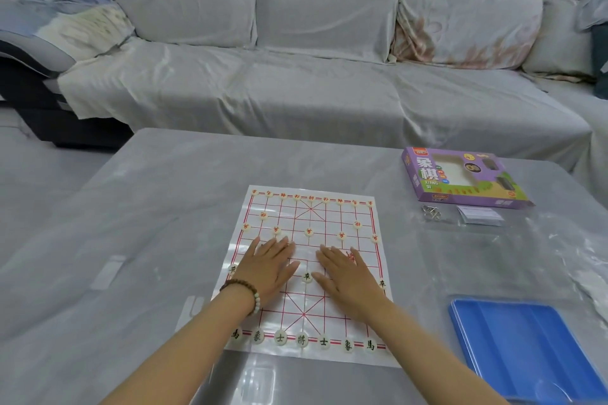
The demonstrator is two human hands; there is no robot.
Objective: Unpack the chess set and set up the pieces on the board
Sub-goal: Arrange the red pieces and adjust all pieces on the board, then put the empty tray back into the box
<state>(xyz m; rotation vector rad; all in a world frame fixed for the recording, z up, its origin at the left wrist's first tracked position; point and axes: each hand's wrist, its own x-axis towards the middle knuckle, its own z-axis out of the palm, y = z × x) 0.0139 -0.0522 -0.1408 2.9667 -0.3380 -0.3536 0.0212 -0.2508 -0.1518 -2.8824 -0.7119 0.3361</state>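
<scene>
Nearest, the black back row (301, 340) sits at the thin board sheet's (363, 357) front edge. Both the left hand (269, 268) and right hand (345, 273) lie flat and spread on the sheet, gripping nothing, flanking 1 black piece (307, 277). Sliding either palm could drag the sheet and scatter pieces. The hands probably cover other pieces. The far red row (311, 198) is too small to read; beyond, the purple box (460, 179) looks emptied.
</scene>
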